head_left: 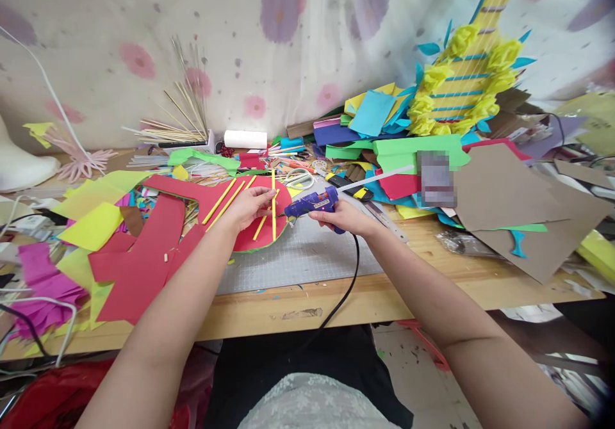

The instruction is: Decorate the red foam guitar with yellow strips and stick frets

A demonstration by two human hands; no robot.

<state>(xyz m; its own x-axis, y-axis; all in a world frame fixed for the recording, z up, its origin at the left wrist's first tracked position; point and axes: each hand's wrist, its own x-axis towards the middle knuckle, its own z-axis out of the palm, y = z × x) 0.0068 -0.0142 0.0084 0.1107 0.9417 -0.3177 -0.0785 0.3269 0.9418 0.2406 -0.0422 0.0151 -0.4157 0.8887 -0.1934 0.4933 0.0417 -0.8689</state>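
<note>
Clasping a blue hot-glue gun (311, 204), the right hand (344, 216) faces the left hand (250, 206), whose grip I can't tell; yellow strips (218, 201) already line the red cutout (244, 239), gluing unconfirmed.

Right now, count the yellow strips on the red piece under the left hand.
5 visible: two slanting yellow strips left of the left hand, one partly hidden under it, one slanting below its fingers, one running up-down at their tips. The hand may hide more.
</note>
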